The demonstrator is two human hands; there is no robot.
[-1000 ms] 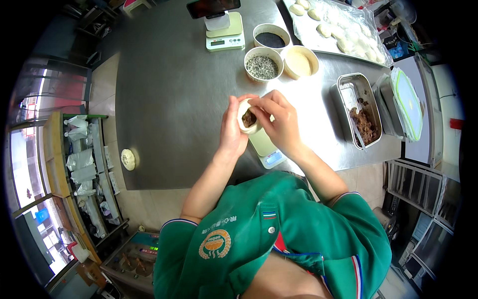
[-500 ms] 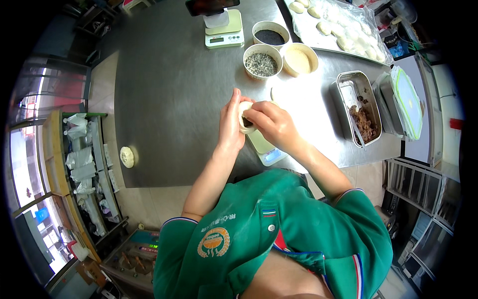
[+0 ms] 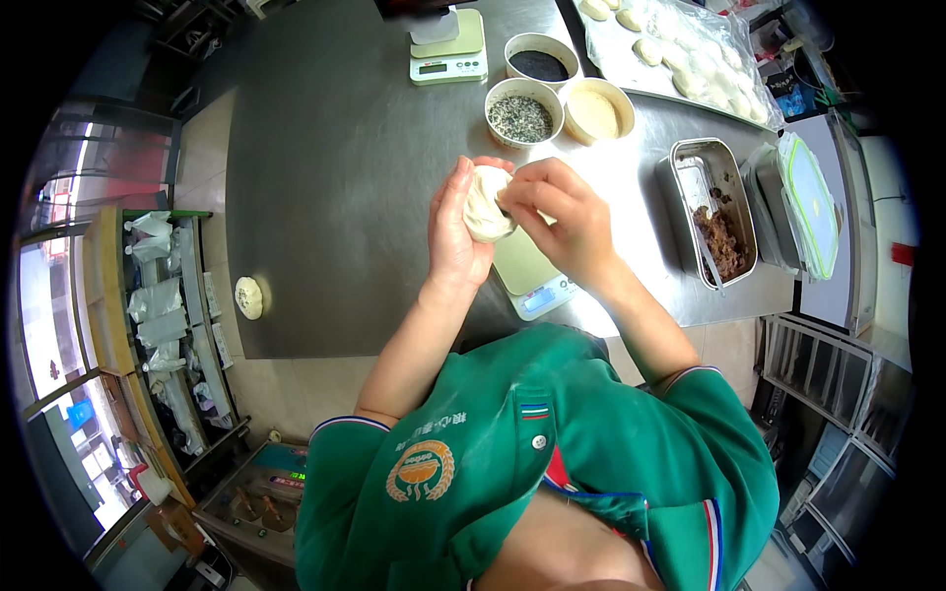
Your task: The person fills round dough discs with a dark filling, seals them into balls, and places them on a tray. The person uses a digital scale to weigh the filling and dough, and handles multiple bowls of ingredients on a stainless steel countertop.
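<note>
My left hand cups a pale ball of dough over the near part of the steel table. The fingertips of my right hand pinch the dough's right edge. The dough looks smooth with soft folds, and no filling shows in it at this moment. Just below the hands lies a small kitchen scale with a lit display, partly hidden by my right hand. A steel container with brown filling stands to the right, a metal utensil leaning in it.
Beyond my hands stand bowls of black seeds, speckled mix and pale seeds. A second scale is behind them. A plastic-covered tray of dough pieces lies far right. One speckled bun sits at the left edge.
The dough has turned in my left hand: the dark filling seen in its opening is now out of sight. My right hand has shifted slightly right and up, still pinching.
</note>
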